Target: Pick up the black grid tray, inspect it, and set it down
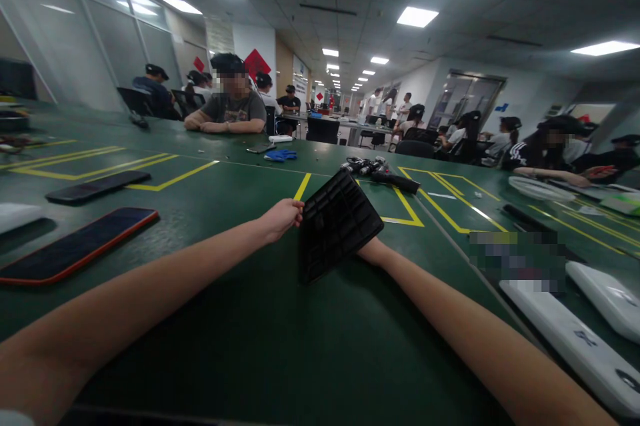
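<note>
A thin black panel (340, 226) with a raised grid pattern, perhaps a plastic tray, is tilted up above the green table (240, 346). My left hand (284, 220) is closed, its fingertips pinched at the panel's left edge. From the lower right, my right hand (374, 251) grips the panel; its fingers are hidden behind it. Just beyond lies a bundle of black and silver items (367, 166) that I cannot make out, with a dark, long piece (397, 181) beside it.
Left are an orange-edged phone (80, 245) and a dark phone (97, 187). White devices (570, 339) lie at the right. Farther off are blue gloves (281, 155) and a seated person (230, 103). Yellow tape (410, 213) marks the table.
</note>
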Demonstrator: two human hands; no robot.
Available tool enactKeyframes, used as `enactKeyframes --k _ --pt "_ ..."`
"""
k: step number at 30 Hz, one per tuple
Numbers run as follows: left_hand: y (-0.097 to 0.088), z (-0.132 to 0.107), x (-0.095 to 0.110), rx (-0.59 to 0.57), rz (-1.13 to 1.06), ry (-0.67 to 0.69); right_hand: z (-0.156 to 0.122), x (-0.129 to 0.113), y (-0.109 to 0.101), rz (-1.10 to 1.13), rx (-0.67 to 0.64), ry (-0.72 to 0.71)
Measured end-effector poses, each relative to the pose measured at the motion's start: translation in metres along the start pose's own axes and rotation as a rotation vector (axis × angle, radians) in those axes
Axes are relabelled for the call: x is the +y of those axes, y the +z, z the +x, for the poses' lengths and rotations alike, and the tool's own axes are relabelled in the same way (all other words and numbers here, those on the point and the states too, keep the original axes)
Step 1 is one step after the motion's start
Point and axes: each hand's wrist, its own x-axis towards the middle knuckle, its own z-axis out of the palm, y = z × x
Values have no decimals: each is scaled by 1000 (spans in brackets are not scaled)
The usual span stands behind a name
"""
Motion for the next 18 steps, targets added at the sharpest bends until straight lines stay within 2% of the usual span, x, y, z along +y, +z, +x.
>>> enactKeyframes --k 2,8,13,18 --pt "-5 -4 -3 -28 -55 -64 0 1 -1 -65 -23 2" --pt "-15 -13 -6 -198 -47 -4 0 0 -2 -48 -47 -81" --pt "-14 -14 -4 -371 -193 -50 0 3 0 -44 -46 -77" --pt "-8 -16 -3 -390 -97 68 2 9 5 -43 -8 -65"
